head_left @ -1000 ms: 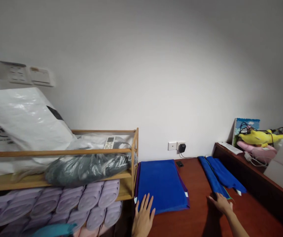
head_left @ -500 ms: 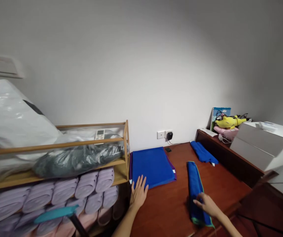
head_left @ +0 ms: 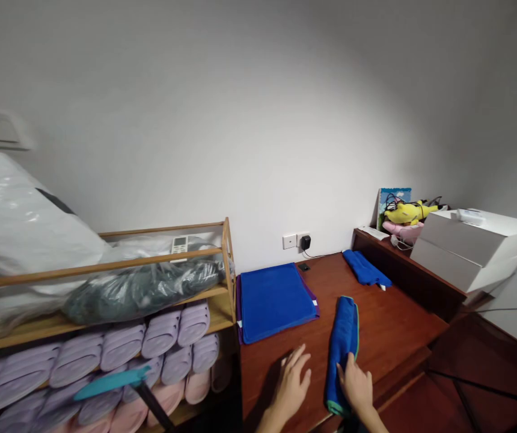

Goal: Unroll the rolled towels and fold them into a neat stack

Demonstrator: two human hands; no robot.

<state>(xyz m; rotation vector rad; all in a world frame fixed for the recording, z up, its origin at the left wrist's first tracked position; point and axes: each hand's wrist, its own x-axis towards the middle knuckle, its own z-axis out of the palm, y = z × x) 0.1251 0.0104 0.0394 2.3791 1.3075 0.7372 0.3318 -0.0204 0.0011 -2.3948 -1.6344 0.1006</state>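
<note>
A blue towel with green edging (head_left: 343, 337), folded into a long narrow strip, lies on the reddish-brown table (head_left: 270, 367). My right hand (head_left: 358, 388) is closed on its near part, thumb and forefinger pinching the fabric. My left hand (head_left: 290, 385) is open with fingers apart and holds nothing, over the table just left of the strip. Behind it, flat blue cloths (head_left: 279, 304) are stacked with a purple one showing at the edges. Another folded blue cloth (head_left: 367, 269) rests farther back on the right.
To the left stands a wooden rack (head_left: 216, 310) with lilac slippers (head_left: 158, 334) and a plastic-wrapped dark bundle (head_left: 143, 291). A raised ledge on the right carries white boxes (head_left: 457, 246) and a yellow plush toy (head_left: 409, 212). A black plug (head_left: 305, 242) sits in the wall socket.
My left hand has left the edge of the stacked cloths and moved right, toward the strip. The right hand has closed on the strip, which looks narrower and slightly shifted left.
</note>
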